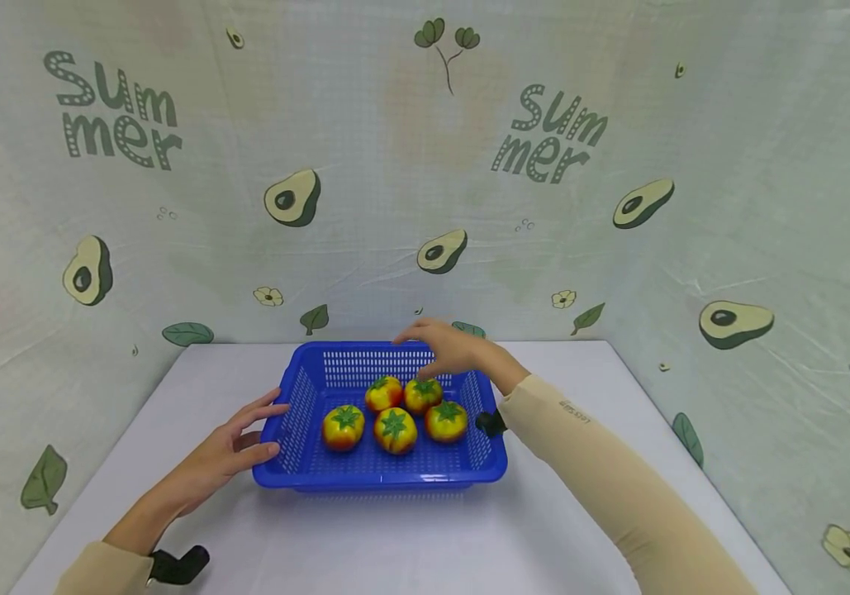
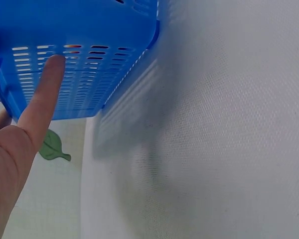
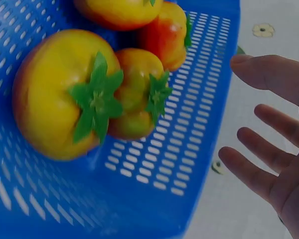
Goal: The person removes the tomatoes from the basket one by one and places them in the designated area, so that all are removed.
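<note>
1 blue, rectangular, slotted plastic basket (image 1: 380, 479) — long axis left to right. Inside basket: 5 glossy, round, green-topped, red-and-yellow fruits (image 1: 395, 431). Right hand (image 1: 456, 345): over basket's back side, fingers loose, holding nothing — nearer the fruits, back-right fruit (image 1: 425, 400) just below. Left hand (image 1: 225, 448): fingers extended, touching basket's left rim.

There are five round yellow-and-red tomatoes with green star-shaped tops (image 1: 395, 430), one blue rectangular plastic basket (image 1: 380, 478), one bare left hand (image 1: 224, 454), one bare right hand (image 1: 453, 347), two beige fabric sleeves (image 1: 618, 496), one white table (image 1: 365, 545) and five large printed avocado halves (image 1: 443, 251).
</note>
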`<state>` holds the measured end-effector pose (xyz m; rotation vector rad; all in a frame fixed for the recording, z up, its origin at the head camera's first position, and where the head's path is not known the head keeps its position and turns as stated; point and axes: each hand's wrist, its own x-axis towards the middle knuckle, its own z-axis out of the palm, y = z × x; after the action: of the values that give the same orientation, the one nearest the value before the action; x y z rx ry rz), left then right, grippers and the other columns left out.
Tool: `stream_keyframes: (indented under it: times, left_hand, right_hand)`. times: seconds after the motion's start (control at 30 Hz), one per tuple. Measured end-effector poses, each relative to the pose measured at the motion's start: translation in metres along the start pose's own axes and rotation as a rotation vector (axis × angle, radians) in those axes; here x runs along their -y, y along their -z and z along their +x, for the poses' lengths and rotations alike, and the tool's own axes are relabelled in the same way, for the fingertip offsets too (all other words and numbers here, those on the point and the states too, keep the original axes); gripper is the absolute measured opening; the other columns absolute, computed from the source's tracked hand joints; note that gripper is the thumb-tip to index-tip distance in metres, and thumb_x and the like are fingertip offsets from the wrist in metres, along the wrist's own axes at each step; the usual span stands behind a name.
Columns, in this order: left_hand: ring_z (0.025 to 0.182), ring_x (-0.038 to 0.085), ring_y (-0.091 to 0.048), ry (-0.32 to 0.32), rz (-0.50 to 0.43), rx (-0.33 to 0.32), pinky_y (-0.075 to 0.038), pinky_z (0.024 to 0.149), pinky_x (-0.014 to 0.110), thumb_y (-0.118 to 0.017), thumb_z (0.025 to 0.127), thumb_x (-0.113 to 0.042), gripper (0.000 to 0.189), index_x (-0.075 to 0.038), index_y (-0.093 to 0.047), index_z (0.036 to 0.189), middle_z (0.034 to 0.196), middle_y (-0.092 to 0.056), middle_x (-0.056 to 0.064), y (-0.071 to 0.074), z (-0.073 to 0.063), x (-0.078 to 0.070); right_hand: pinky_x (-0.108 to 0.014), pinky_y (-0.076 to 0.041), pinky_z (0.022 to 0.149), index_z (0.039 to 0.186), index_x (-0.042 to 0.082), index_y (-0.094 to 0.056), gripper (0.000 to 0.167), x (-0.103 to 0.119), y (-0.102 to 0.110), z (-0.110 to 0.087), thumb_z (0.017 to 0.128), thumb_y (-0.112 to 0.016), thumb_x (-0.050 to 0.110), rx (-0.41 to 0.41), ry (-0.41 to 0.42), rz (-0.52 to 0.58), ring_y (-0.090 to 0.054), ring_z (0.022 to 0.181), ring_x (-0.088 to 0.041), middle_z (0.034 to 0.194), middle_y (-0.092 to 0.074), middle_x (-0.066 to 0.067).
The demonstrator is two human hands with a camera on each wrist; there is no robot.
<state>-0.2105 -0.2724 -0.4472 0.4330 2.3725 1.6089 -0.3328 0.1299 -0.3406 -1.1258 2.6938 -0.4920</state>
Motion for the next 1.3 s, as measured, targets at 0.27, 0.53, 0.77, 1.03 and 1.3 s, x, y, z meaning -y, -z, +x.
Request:
stream_keyframes:
  times: [0.27, 0.53, 0.77, 1.03, 1.3]
  left_hand:
    - [0.145, 0.056, -0.041, 0.012, 0.0, -0.009, -0.057, 0.104, 0.054, -0.066, 0.106, -0.023, 0.06, -0.017, -0.043, 0.162, 0.18, -0.007, 0.006, -0.001, 0.002, 0.003]
    - [0.145, 0.058, -0.04, -0.009, -0.008, 0.001, -0.059, 0.102, 0.049, -0.065, 0.107, -0.023, 0.062, -0.015, -0.041, 0.163, 0.179, -0.006, 0.011, 0.0, -0.002, 0.0]
    - [0.145, 0.055, -0.042, 0.006, -0.009, -0.003, -0.059, 0.101, 0.044, -0.066, 0.107, -0.023, 0.061, -0.016, -0.042, 0.163, 0.179, -0.007, 0.009, 0.0, -0.001, 0.001]
    - [0.145, 0.058, -0.04, 0.009, -0.003, 0.005, -0.058, 0.102, 0.049, -0.065, 0.107, -0.023, 0.061, -0.016, -0.041, 0.163, 0.179, -0.006, 0.01, -0.001, 0.0, 0.002]
    - [0.147, 0.059, -0.037, 0.025, -0.002, -0.006, -0.056, 0.104, 0.055, -0.065, 0.107, -0.024, 0.061, -0.018, -0.042, 0.163, 0.18, -0.007, 0.006, -0.002, 0.001, 0.002]
  right_hand:
    - [-0.051, -0.041, 0.12, 0.151, 0.01, -0.059, 0.062, 0.001, -0.019, 0.023, 0.093, -0.082, 0.011, 0.033, 0.035, 0.02, -0.05, 0.142, -0.036, 0.153, -0.055, -0.017]
    - [-0.052, -0.04, 0.121, 0.15, 0.01, -0.06, 0.059, 0.003, -0.037, 0.035, 0.095, -0.079, 0.007, 0.068, 0.017, 0.027, -0.049, 0.141, -0.035, 0.153, -0.056, -0.015]
    - [-0.05, -0.042, 0.12, 0.151, 0.016, -0.06, 0.059, 0.005, -0.049, 0.041, 0.096, -0.079, 0.007, 0.097, -0.05, 0.067, -0.048, 0.141, -0.031, 0.155, -0.052, -0.013]
    - [-0.048, -0.043, 0.12, 0.147, 0.021, -0.064, 0.057, 0.009, -0.051, 0.044, 0.095, -0.08, 0.006, 0.118, -0.065, 0.079, -0.049, 0.143, -0.031, 0.154, -0.055, -0.01]
    - [-0.046, -0.038, 0.124, 0.147, 0.02, -0.065, 0.055, 0.01, -0.057, 0.048, 0.096, -0.079, 0.005, 0.145, -0.077, 0.079, -0.044, 0.149, -0.027, 0.158, -0.053, -0.005]
